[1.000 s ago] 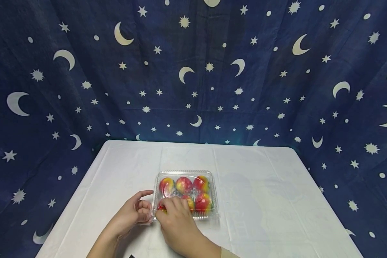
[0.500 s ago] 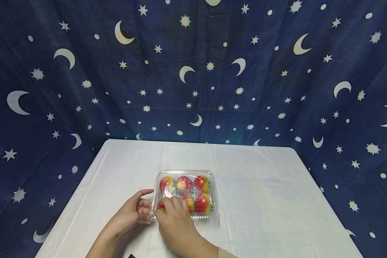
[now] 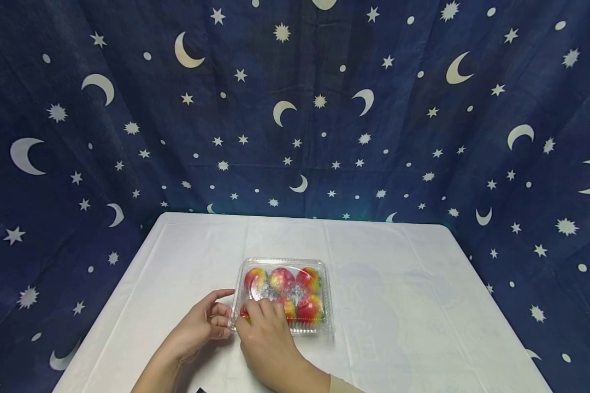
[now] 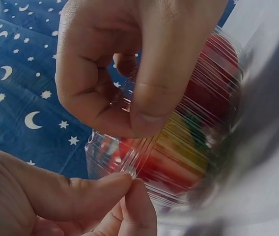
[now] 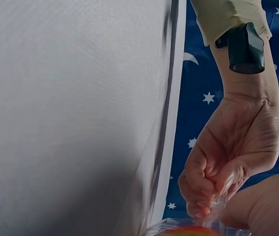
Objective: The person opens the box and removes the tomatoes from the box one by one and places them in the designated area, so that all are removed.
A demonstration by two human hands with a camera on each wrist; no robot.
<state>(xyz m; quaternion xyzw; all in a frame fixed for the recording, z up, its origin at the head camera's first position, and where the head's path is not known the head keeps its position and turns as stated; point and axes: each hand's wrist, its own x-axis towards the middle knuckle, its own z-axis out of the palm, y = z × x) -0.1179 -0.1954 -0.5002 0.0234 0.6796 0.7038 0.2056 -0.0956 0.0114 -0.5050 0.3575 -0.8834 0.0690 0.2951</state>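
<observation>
A clear plastic clamshell container (image 3: 330, 300) with a ridged rim lies on the table, lid down over several red-and-yellow fruits (image 3: 282, 280) that look like peaches. At its near left corner, my left hand (image 3: 201, 326) pinches the rim between thumb and index finger, as the left wrist view shows close up. My right hand (image 3: 271, 344) reaches over the near side, thumb and bent index finger pinching the edge (image 4: 142, 147) a little further along. It hides part of the front row of fruit in the head view. In the right wrist view, my left hand (image 5: 233, 142) grips the container's edge.
A white cloth covers the table (image 3: 413, 305), its far edge running behind the container. Dark blue curtains (image 3: 295, 109) with moons and stars hang at the back and sides. A small black object (image 3: 201, 390) shows at the bottom edge of the head view.
The container and its fruit have shifted very slightly away and to the right. Both hands keep nearly the same places and grips.
</observation>
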